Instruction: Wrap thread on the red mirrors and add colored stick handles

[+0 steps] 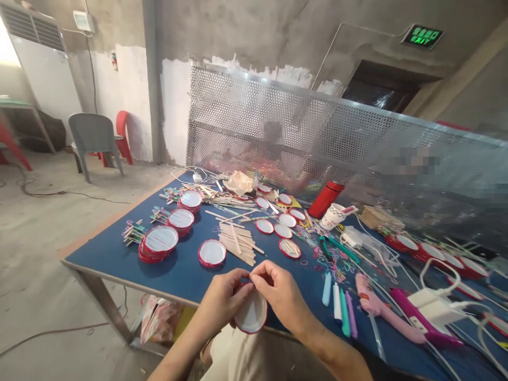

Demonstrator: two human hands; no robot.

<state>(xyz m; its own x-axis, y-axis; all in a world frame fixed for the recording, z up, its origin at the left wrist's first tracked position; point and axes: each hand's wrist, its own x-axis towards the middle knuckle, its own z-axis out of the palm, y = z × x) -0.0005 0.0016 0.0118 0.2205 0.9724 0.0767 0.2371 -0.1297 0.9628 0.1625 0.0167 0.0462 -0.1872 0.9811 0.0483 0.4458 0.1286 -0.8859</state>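
Note:
Just over the table's front edge, my left hand [225,297] is closed around a round disc [251,313] with a pale face and a red rim. My right hand [277,286] has thumb and forefinger pinched at the disc's top edge, beside the left fingertips. Whatever is between those fingers is too small to make out. A similar disc [212,253] lies on the blue table [174,283] just beyond my hands. Behind it, flat wooden sticks [237,241] are spread in a loose pile.
Stacked discs [159,241] with stick bundles stand at left. To the right are a red bottle [326,199], a paper cup [333,217], coloured tubes [344,312], a pink glue gun [371,299], a purple power strip [423,320] and cables. A perforated metal panel [238,121] closes the far side.

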